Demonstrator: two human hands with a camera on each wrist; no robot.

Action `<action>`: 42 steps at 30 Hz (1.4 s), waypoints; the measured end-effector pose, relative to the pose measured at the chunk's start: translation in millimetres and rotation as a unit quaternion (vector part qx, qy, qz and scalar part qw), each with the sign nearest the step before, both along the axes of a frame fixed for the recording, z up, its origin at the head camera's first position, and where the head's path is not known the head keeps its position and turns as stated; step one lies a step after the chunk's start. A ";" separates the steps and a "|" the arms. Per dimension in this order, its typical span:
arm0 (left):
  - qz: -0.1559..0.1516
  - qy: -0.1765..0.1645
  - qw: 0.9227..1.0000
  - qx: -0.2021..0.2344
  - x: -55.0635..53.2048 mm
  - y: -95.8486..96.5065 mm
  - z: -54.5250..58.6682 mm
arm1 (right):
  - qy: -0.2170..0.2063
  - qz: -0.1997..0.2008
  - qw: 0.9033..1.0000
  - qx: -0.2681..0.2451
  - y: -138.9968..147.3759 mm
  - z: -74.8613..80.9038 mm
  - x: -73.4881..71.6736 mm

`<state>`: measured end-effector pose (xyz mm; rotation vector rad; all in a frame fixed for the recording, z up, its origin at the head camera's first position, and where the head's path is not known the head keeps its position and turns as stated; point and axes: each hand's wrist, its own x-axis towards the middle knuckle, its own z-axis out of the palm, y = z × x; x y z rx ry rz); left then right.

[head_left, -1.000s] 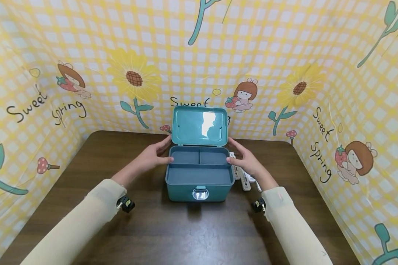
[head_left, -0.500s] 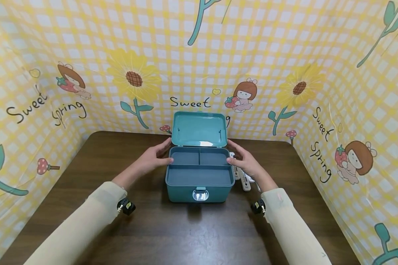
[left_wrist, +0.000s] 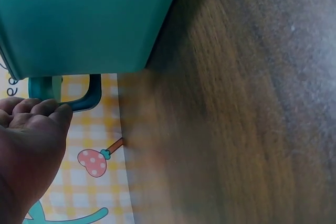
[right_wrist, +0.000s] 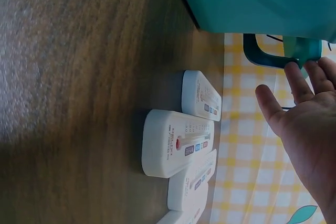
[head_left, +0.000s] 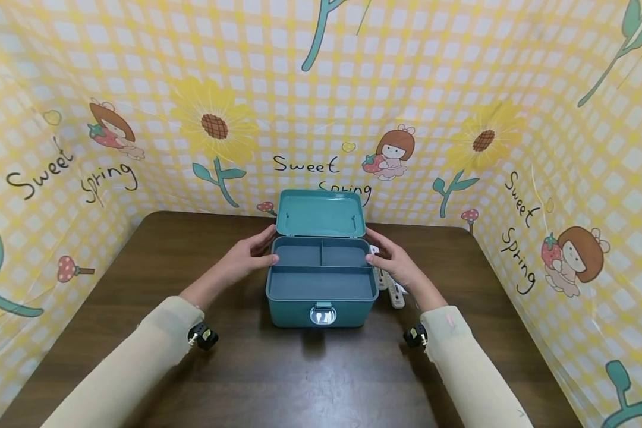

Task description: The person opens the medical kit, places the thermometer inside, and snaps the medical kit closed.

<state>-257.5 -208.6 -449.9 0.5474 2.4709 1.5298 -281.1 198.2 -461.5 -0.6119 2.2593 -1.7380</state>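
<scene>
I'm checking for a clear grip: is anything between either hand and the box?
Nothing visible is. The left hand and right hand both reach the upper sides of the box. The white items lie on the table beside it, lower than the right hand, not blocking its fingers.

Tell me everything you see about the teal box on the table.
The teal box stands upright on the brown table, smooth and glossy like plastic. Its lid is open, tilted back along the rear edge. A blue-grey tray inside has two small rear compartments and one long front compartment. A shiny oval latch marks the front; the wrist views show a teal handle behind the box. The left hand and right hand flank it, thumbs at its sides.
</scene>
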 end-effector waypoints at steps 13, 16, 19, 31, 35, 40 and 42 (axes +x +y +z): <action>0.007 -0.007 1.000 0.008 2.6 0.2 -2.7 | -0.009 -0.013 1.000 0.008 0.7 -1.3 3.7; 0.008 -0.008 1.000 0.012 2.8 0.7 -3.2 | -0.011 -0.017 1.000 0.012 1.2 -1.0 4.5; 0.009 -0.010 1.000 0.012 3.4 1.1 -3.4 | -0.013 -0.018 1.000 0.017 1.8 -0.7 5.1; 0.013 -0.012 1.000 0.022 4.1 2.9 -1.8 | -0.015 -0.023 0.999 0.022 2.3 1.4 5.5; 0.017 -0.014 0.999 0.028 4.5 4.0 -3.0 | -0.014 -0.022 0.999 0.028 2.3 1.9 5.5; 0.019 -0.015 0.999 0.034 4.7 4.2 -6.1 | -0.008 -0.022 0.999 0.038 1.8 0.8 5.0; 0.018 -0.013 0.999 0.036 5.2 4.4 -6.6 | -0.004 -0.024 0.999 0.044 1.6 0.2 5.3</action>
